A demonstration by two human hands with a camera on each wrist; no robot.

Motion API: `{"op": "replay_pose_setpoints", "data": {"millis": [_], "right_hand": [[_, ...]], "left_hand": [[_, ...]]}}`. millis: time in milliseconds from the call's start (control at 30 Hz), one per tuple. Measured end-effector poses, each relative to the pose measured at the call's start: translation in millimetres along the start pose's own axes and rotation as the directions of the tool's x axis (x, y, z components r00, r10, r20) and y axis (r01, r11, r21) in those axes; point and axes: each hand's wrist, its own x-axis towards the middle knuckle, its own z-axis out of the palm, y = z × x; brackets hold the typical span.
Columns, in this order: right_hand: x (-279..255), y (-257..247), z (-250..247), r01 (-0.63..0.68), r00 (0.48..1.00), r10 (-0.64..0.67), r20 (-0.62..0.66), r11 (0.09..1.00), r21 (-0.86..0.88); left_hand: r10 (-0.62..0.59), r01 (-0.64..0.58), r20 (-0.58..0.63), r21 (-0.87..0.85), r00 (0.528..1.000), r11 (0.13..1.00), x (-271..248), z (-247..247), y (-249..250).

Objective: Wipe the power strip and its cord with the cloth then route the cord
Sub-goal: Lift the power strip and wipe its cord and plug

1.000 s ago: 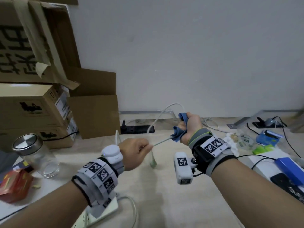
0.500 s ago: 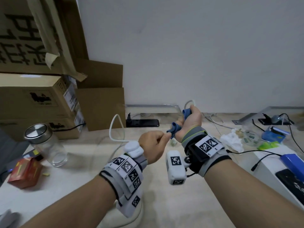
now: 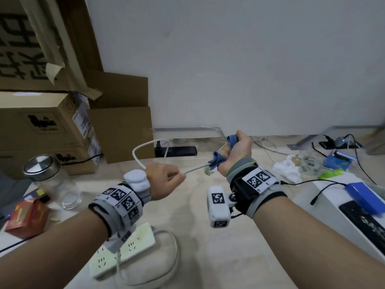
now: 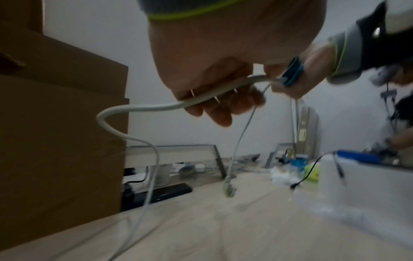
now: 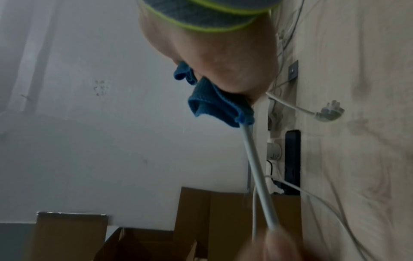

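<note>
The left hand [image 3: 164, 180] gripped the white cord [image 3: 195, 168] at centre frame. The right hand [image 3: 237, 155] clutched the blue cloth [image 3: 217, 161] around it. The power strip [image 3: 125, 253] lay on the desk [image 3: 208, 257] below.

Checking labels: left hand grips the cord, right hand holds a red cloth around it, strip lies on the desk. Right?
Wrong on one count: the cloth is blue, not red, as the right wrist view shows. The left hand does grip the cord, the right hand wraps the cloth around it, and the strip lies on the desk.

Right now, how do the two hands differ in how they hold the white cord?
The left hand grips the white cord bare; the right hand grips it through the blue cloth. The left sits lower and nearer, the right higher and farther. Both are closed around the same taut stretch.
</note>
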Motion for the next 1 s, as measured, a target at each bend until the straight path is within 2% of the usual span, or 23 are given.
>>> {"op": "replay_pose_setpoints", "data": {"millis": [100, 167, 233, 333, 433, 500, 633, 700, 800, 867, 933, 1000], "right_hand": [[-5, 10, 5, -0.003, 1.0, 0.003, 0.013, 1.0, 0.008], [-8, 12, 7, -0.009, 0.999, 0.009, 0.043, 1.0, -0.002], [-7, 10, 8, -0.067, 0.997, 0.068, 0.034, 0.997, -0.029], [-5, 7, 9, -0.094, 0.995, 0.095, 0.011, 0.994, -0.058], [1, 7, 7, -0.085, 0.996, 0.084, -0.014, 0.996, -0.039], [3, 4, 5, -0.067, 0.998, 0.066, -0.024, 0.997, -0.031], [4, -11, -4, -0.068, 0.996, 0.069, -0.053, 0.998, 0.016], [3, -16, -10, -0.038, 0.997, 0.043, -0.063, 0.997, 0.073], [4, -13, -7, 0.023, 0.998, -0.015, -0.062, 0.993, 0.12], [0, -5, 3, 0.05, 0.998, -0.046, -0.031, 0.989, 0.141], [-7, 0, 12, 0.05, 0.998, -0.054, 0.019, 0.988, 0.143], [-11, 5, 16, 0.036, 0.998, -0.04, 0.039, 0.994, 0.107]], "left_hand": [[-0.082, 0.074, -0.061, -0.117, 0.995, 0.99, 12, 8, 41], [-0.132, 0.116, -0.134, -0.121, 0.982, 0.986, 18, 12, 56], [-0.109, 0.099, -0.195, -0.061, 0.975, 0.993, 15, 11, 57], [-0.001, 0.017, -0.148, 0.112, 0.989, 0.994, 4, 2, 51], [0.103, -0.083, -0.118, 0.163, 0.988, 0.983, 0, -14, 42], [0.112, -0.092, -0.082, 0.218, 0.99, 0.972, 1, -28, 36], [0.062, -0.057, -0.012, 0.271, 0.998, 0.961, -2, -41, 7], [-0.03, 0.017, 0.041, 0.291, 0.999, 0.956, -4, -45, -13], [-0.212, 0.128, 0.177, 0.394, 0.961, 0.91, 0, -34, -13], [-0.237, 0.17, 0.187, 0.315, 0.953, 0.934, 7, -14, 9], [-0.207, 0.198, 0.157, 0.07, 0.966, 0.978, 16, 3, 37], [-0.161, 0.168, 0.06, -0.121, 0.985, 0.978, 26, 11, 55]]}}
